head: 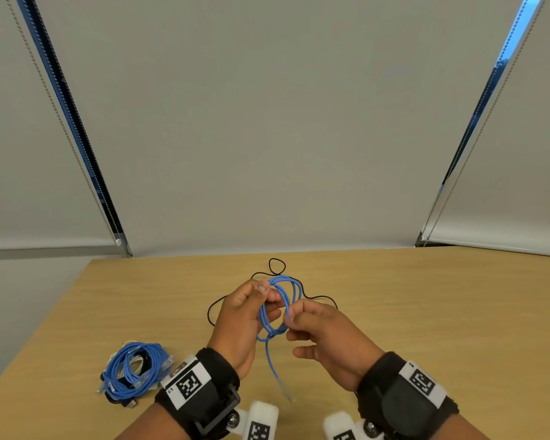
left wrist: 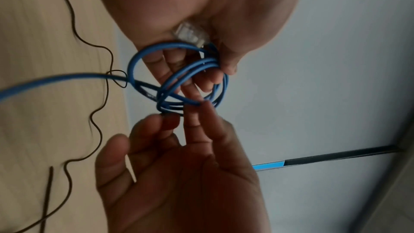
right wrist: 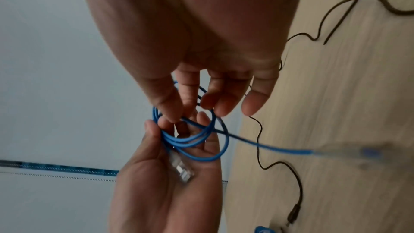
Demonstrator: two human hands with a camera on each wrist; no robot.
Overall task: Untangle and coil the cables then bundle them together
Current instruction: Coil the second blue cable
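Note:
A blue network cable [head: 278, 301] is wound into a small coil held above the table. My left hand [head: 265, 301] grips the coil, thumb on top and fingers through the loops. The cable's clear plug [left wrist: 190, 34] lies in the left palm and also shows as the plug [right wrist: 181, 170] in the right wrist view. My right hand [head: 290, 316] pinches a strand at the coil's near side between thumb and forefinger, its other fingers loose. A loose blue tail [head: 275, 366] hangs down to the table. A thin black cable [head: 311, 296] lies uncoiled on the table behind the hands.
A bundle of coiled blue, white and black cables [head: 134, 371] lies on the wooden table [head: 426, 312] at the front left. A grey wall and window blinds stand behind the table's far edge.

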